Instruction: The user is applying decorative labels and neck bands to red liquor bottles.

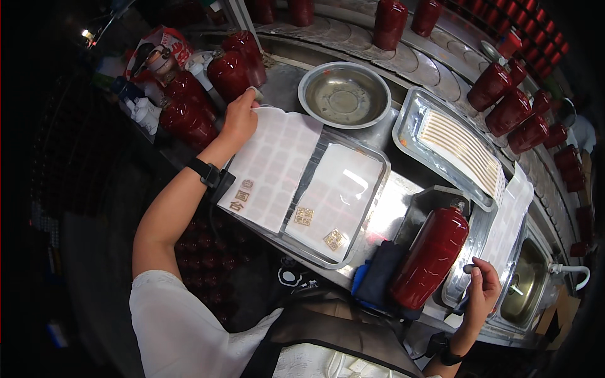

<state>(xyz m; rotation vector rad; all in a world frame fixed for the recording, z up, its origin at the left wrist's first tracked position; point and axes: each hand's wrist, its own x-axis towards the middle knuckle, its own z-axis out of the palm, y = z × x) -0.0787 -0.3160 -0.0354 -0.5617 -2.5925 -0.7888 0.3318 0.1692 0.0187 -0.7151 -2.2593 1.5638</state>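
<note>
Left hand [240,118] pinching the far corner of a translucent sticker sheet [272,165]; right hand [482,291] curled around a small grey tool [469,269].

The sheet overlaps the left rim of a metal tray [377,183] mid-worktop. Right hand sits at the near right edge, beside a dark red bottle [431,254] lying tilted.

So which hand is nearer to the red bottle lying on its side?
The right hand. It sits just beside the red bottle, at its lower right, not touching it. The left hand is far off at the upper left, resting on the top edge of a white sheet.
</note>
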